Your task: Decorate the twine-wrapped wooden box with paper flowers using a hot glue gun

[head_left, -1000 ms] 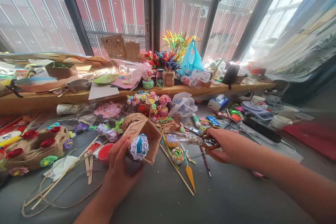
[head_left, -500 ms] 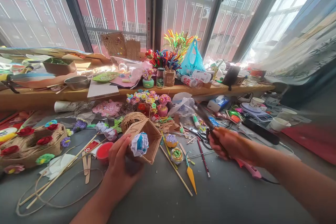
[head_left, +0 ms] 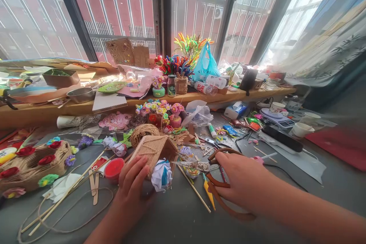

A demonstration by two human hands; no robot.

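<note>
My left hand (head_left: pixel 133 183) is closed around a small twine-covered house (head_left: pixel 151 146) with a pitched roof. A white and blue paper flower (head_left: pixel 161 175) sits at the house's open front. Coming in from the right, my right hand (head_left: pixel 237 169) grips scissors (head_left: pixel 198 166) with brown handles. Their blades are parted and point left, close to the flower and the front of the house. Under and behind the blades lies a yellow-green rolled paper flower (head_left: pixel 192 172), partly covered. A yellow pointed piece (head_left: pixel 209 193) rests on the table just below the scissors.
At left stand a twine-wrapped box with red flowers (head_left: pixel 47 160), a red tub (head_left: pixel 113 169), and long thin sticks (head_left: pixel 65 192). Behind the house is a twine coil (head_left: pixel 144 133). A black bar-shaped device (head_left: pixel 281 138) and a kitchen scale (head_left: pixel 281 120) lie at right.
My right hand has brought the scissors left and down to the front of the house. My left hand has tilted the house, so its roof shows and its opening faces right.
</note>
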